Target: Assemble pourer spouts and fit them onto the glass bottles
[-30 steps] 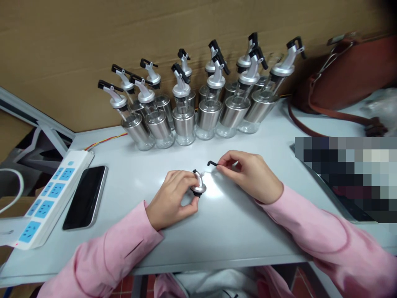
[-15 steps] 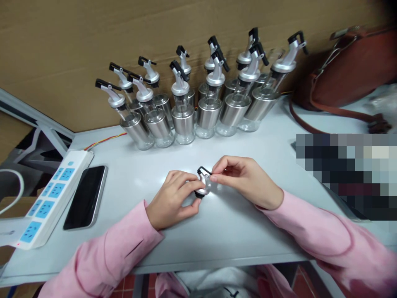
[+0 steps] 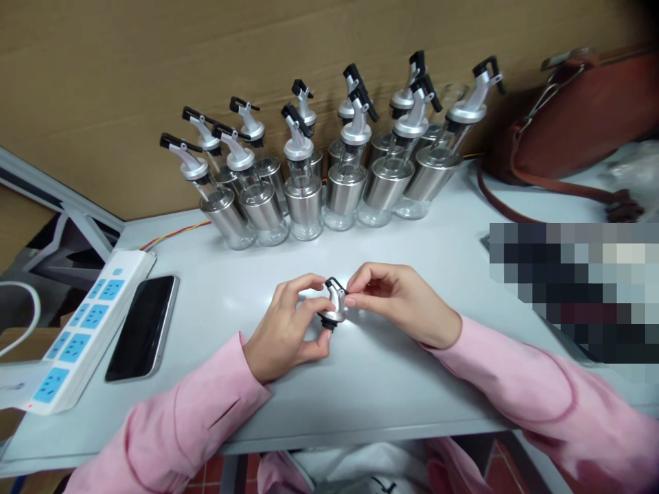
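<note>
A silver pour spout (image 3: 336,314) with a black lever cap and a black ribbed stopper is held just above the table, in front of me. My left hand (image 3: 293,322) grips its collar and stopper from the left, with the index finger lifted towards the top of the spout. On the other side, my right hand (image 3: 404,302) pinches the tail of the black lever (image 3: 337,284) between thumb and fingertips. Behind them stand several glass bottles with steel sleeves (image 3: 305,199), each topped with a similar spout.
On the left lie a white power strip (image 3: 103,309) and a dark phone (image 3: 143,326). A brown leather bag (image 3: 581,116) rests at the back right, its strap trailing on the grey table (image 3: 391,398). Cardboard (image 3: 128,62) stands upright behind the bottles.
My left index finger has lifted off the spout's side, baring more of its body. The spout and my right hand have shifted slightly left.
</note>
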Demonstrator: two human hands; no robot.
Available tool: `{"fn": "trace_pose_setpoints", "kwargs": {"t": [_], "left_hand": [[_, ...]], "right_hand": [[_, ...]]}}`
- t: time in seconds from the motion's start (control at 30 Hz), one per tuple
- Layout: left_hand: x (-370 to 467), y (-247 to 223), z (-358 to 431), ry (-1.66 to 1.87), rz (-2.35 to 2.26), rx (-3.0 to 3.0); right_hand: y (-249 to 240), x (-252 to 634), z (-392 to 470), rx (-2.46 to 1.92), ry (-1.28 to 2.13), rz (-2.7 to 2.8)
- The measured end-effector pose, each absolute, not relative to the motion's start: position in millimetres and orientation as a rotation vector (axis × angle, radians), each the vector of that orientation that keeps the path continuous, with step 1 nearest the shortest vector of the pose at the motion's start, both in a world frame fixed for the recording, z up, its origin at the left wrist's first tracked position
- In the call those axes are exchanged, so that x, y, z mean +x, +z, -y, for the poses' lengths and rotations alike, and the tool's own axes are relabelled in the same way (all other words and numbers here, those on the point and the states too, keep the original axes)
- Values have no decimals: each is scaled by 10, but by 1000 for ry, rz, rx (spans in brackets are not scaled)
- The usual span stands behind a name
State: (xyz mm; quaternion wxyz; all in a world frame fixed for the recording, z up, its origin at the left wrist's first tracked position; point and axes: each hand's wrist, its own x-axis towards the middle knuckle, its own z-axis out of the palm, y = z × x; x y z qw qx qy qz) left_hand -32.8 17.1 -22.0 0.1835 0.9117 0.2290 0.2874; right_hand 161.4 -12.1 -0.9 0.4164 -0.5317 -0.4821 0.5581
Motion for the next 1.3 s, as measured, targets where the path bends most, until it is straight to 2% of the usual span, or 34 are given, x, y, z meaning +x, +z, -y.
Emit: {"fn": "trace_pose_setpoints", "kwargs": {"t": [0.3, 0.4, 0.53, 0.7, 1.3], "left_hand": [[-336, -225, -181, 734, -589, 2502], [-339, -207, -175, 837, -548, 2447], [-331, -162, -148, 1041, -450, 2420], [-336, -155, -118, 1003, -410, 2398], [-338, -167, -106, 979, -344, 2418]], "right_hand": [[9, 1608, 108, -1313, 1455, 1131], [20, 1621, 111, -1247, 1506, 1104], [-6, 1628, 113, -996, 1780, 972], [-50, 1641, 111, -795, 2066, 854], [-65, 1672, 95, -744, 2194, 849]]}}
